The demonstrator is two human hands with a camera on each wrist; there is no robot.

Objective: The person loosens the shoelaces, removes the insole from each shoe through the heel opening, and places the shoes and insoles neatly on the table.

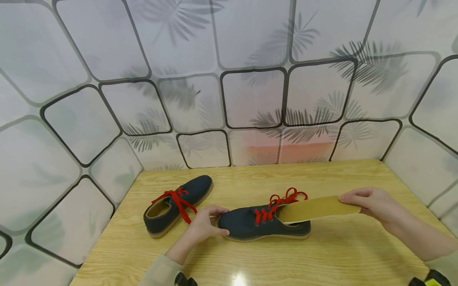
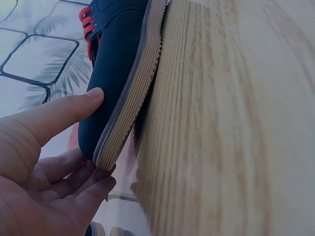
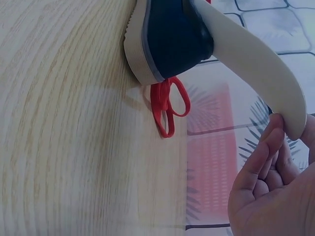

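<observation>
A navy shoe with red laces lies sole down on the table, its toe to the left. My left hand grips the toe, with the thumb on the near side and the fingers around the front, as the left wrist view also shows. From the shoe's opening a tan insole sticks out to the right, its front part hidden inside. My right hand pinches the insole's heel end between thumb and fingers. In the right wrist view the insole's pale underside shows, slightly bent.
A second navy shoe with loose red laces stands at the left, behind my left hand. The wooden table meets a patterned curtain at its back and sides.
</observation>
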